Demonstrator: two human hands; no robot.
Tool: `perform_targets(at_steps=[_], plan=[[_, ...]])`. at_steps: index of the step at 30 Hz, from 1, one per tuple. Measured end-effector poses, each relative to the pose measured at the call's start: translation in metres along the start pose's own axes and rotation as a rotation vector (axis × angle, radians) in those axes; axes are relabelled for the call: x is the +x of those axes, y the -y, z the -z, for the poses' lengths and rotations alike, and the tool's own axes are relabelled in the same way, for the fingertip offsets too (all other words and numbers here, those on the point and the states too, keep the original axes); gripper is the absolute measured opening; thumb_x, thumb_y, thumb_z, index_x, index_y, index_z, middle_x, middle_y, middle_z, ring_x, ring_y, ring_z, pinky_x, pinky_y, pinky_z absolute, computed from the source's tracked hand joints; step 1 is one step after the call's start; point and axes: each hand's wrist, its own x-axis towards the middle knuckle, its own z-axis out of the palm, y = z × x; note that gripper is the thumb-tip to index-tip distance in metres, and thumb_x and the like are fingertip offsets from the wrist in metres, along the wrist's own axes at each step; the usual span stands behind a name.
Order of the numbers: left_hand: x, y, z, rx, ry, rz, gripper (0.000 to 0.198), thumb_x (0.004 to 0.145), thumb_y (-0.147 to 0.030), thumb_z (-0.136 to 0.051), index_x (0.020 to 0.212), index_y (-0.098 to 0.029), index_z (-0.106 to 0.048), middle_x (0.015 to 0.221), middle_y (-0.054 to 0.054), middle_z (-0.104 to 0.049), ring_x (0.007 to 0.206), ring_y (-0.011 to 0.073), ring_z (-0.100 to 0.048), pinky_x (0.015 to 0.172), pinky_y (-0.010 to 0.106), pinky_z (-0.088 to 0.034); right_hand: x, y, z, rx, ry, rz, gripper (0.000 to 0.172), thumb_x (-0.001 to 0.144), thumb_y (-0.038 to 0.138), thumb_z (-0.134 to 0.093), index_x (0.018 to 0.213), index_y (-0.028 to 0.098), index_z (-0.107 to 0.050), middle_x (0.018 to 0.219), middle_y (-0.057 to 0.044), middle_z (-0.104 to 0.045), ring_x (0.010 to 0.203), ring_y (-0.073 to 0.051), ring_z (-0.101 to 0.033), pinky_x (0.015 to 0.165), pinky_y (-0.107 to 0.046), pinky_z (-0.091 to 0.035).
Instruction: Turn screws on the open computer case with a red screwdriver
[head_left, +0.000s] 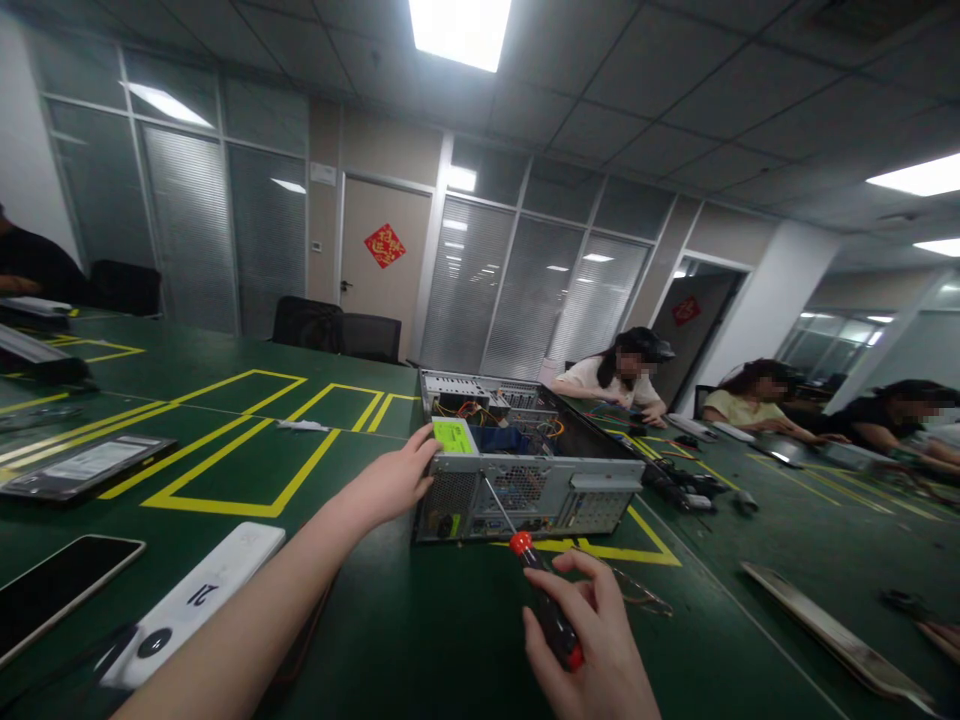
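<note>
An open metal computer case (559,480) lies on the green table, its rear panel facing me. Inside are cables and a power supply with a yellow-green label (453,436). My left hand (401,475) rests against the case's left corner beside that label, fingers spread over the edge. Held in my right hand (589,625) is a screwdriver (551,610) with a black and red handle. Its shaft points up and left to the rear panel, with the tip near the panel's upper edge below the power supply; whether it touches a screw is too small to tell.
On the left lie a hard drive (90,465), a phone (64,590) and a white device marked 21 (202,600). Cables (686,485) and a long metal panel (832,630) are on the right. Several people sit around the table.
</note>
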Motion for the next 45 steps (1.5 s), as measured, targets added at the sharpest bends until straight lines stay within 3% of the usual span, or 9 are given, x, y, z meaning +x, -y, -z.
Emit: perform_targets(at_steps=[10, 14, 18, 23, 27, 31, 34, 40, 45], plan=[[0.000, 0.000, -0.001, 0.018, -0.007, -0.017, 0.039, 0.085, -0.025, -0.047, 0.124, -0.021, -0.039, 0.154, 0.013, -0.017, 0.096, 0.0263, -0.068, 0.084, 0.039, -0.054, 0.005, -0.008, 0.009, -0.065, -0.018, -0.256, 0.030, 0.088, 0.036, -0.046, 0.106, 0.020, -0.062, 0.096, -0.010, -0.070, 0.084, -0.023, -0.069, 0.066, -0.030, -0.057], [0.000, 0.000, -0.001, 0.018, -0.002, -0.016, 0.040, 0.085, -0.025, -0.047, 0.124, -0.021, -0.039, 0.155, 0.012, -0.015, 0.096, 0.0254, -0.068, 0.083, 0.038, -0.054, 0.008, -0.011, 0.006, 0.092, 0.010, -0.385, 0.032, 0.088, 0.041, -0.043, 0.098, 0.021, -0.065, 0.084, -0.008, -0.074, 0.072, -0.023, -0.070, 0.057, -0.030, -0.055], [0.000, 0.000, -0.001, 0.023, -0.008, -0.021, 0.039, 0.085, -0.024, -0.047, 0.124, -0.021, -0.039, 0.155, 0.011, -0.016, 0.094, 0.0253, -0.068, 0.083, 0.038, -0.054, 0.004, -0.007, -0.003, 0.526, 0.084, -0.652, 0.028, 0.075, 0.044, -0.063, 0.094, 0.023, -0.060, 0.064, 0.000, -0.067, 0.049, -0.016, -0.060, 0.042, -0.023, -0.044], [0.000, 0.000, -0.001, 0.021, -0.005, -0.005, 0.040, 0.085, -0.023, -0.048, 0.124, -0.021, -0.039, 0.155, 0.011, -0.015, 0.097, 0.0248, -0.067, 0.085, 0.037, -0.053, -0.001, -0.005, -0.014, 1.465, 0.369, -1.029, 0.036, 0.069, 0.043, -0.072, 0.086, 0.016, -0.055, 0.062, 0.005, -0.059, 0.032, 0.003, -0.021, 0.032, -0.012, -0.016], [0.000, 0.001, -0.002, 0.019, -0.012, -0.006, 0.040, 0.085, -0.024, -0.047, 0.124, -0.022, -0.038, 0.154, 0.011, -0.016, 0.098, 0.0253, -0.067, 0.087, 0.038, -0.052, 0.001, -0.004, -0.021, 1.952, 0.539, -1.291, 0.035, 0.072, 0.039, -0.072, 0.084, 0.009, -0.059, 0.059, 0.003, -0.057, 0.038, 0.002, -0.032, 0.032, -0.006, -0.019], [0.000, 0.001, -0.002, 0.015, -0.011, -0.013, 0.040, 0.085, -0.024, -0.048, 0.124, -0.021, -0.039, 0.155, 0.011, -0.016, 0.100, 0.0264, -0.066, 0.088, 0.038, -0.052, -0.001, -0.002, -0.031, 2.008, 0.582, -1.391, 0.037, 0.077, 0.037, -0.068, 0.103, 0.011, -0.059, 0.075, -0.004, -0.063, 0.055, -0.007, -0.052, 0.035, -0.010, -0.031], [0.000, 0.000, -0.001, 0.018, -0.006, -0.008, 0.041, 0.085, -0.024, -0.048, 0.125, -0.021, -0.038, 0.155, 0.012, -0.015, 0.100, 0.0266, -0.066, 0.088, 0.039, -0.052, -0.004, -0.004, -0.035, 2.116, 0.577, -1.334, 0.038, 0.077, 0.035, -0.069, 0.104, 0.010, -0.060, 0.065, 0.001, -0.058, 0.046, -0.003, -0.045, 0.031, -0.008, -0.026], [0.001, 0.001, -0.003, 0.017, -0.011, -0.022, 0.041, 0.085, -0.024, -0.047, 0.125, -0.021, -0.038, 0.155, 0.012, -0.015, 0.098, 0.0264, -0.067, 0.085, 0.039, -0.053, -0.005, -0.007, -0.031, 2.249, 0.647, -1.276, 0.032, 0.076, 0.034, -0.070, 0.073, 0.004, -0.059, 0.045, 0.007, -0.044, 0.033, 0.003, -0.028, 0.030, -0.005, -0.022], [0.001, 0.002, -0.005, 0.017, -0.015, -0.023, 0.041, 0.085, -0.024, -0.047, 0.124, -0.021, -0.038, 0.154, 0.012, -0.016, 0.097, 0.0264, -0.067, 0.085, 0.039, -0.053, 0.002, 0.008, -0.031, 1.988, 0.454, -1.509, 0.040, 0.092, 0.040, -0.044, 0.080, 0.005, -0.059, 0.059, -0.004, -0.059, 0.047, -0.006, -0.052, 0.042, -0.014, -0.042]])
